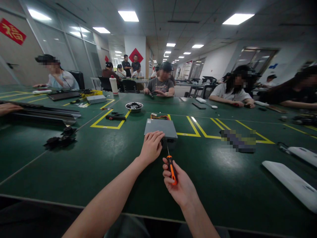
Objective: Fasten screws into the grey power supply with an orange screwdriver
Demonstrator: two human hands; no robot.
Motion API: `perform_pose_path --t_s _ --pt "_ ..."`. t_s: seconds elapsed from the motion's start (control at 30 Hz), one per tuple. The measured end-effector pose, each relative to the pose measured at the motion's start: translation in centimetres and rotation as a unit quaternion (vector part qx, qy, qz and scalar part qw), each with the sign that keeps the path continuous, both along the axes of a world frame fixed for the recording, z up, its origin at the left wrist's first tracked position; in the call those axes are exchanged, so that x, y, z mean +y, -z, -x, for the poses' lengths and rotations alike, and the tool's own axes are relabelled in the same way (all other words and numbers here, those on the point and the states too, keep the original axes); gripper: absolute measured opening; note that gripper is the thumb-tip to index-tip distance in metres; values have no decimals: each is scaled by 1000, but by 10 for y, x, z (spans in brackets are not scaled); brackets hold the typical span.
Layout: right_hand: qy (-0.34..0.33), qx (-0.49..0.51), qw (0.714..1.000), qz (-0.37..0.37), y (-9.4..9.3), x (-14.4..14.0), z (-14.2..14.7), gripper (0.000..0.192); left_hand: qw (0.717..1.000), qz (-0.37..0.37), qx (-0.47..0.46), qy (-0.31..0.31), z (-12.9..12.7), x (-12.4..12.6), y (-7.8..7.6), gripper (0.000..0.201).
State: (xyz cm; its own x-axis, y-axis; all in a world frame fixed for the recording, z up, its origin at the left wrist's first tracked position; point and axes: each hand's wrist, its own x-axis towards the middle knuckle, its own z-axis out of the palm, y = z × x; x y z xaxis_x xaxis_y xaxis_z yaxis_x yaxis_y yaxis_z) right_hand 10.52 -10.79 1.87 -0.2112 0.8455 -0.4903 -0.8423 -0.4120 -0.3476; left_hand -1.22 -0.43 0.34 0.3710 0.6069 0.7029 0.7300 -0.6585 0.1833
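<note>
Nearest the camera, the right hand [179,185] was closed around an orange-and-black screwdriver [171,168], its thin shaft pointing up and away toward the near edge of a flat grey metal box [160,128]. Just left of the screwdriver, the left hand [151,147] rested with curled fingers on the near edge of that grey box, pressing on it rather than gripping anything. Whether the screwdriver tip touched the box could not be told, as the left hand hid the spot.

That box lay flat on the dark green surface [99,165], beside yellow tape lines. Right of the box and nearer the camera, two long white panels [292,183] lay at the surface's edge. Left of the box sat a small heap of black parts [60,138], and farther left a long dark metal rail [42,114] with another person's hand at its end.

Behind the box, a bundle of coloured wires [159,117] touched its far edge. Beyond that and slightly left stood a round metal bowl [134,106] holding dark small parts, with a black tool [115,117] lying left of it. Farthest off, other people sat along the far side of the surface.
</note>
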Motion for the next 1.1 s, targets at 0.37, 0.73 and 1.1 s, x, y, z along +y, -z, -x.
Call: perform_pose_path --t_s 0.37,0.73,1.1 --pt "48 -17 999 17 2 1 3 8 1000 5 0 3 0 0 -1 38" --pt "28 -25 999 10 4 0 5 18 1000 7 -3 4 0 1 0 39" --pt "127 -348 915 -161 14 -12 0 47 1000 9 -4 6 0 0 -1 38"
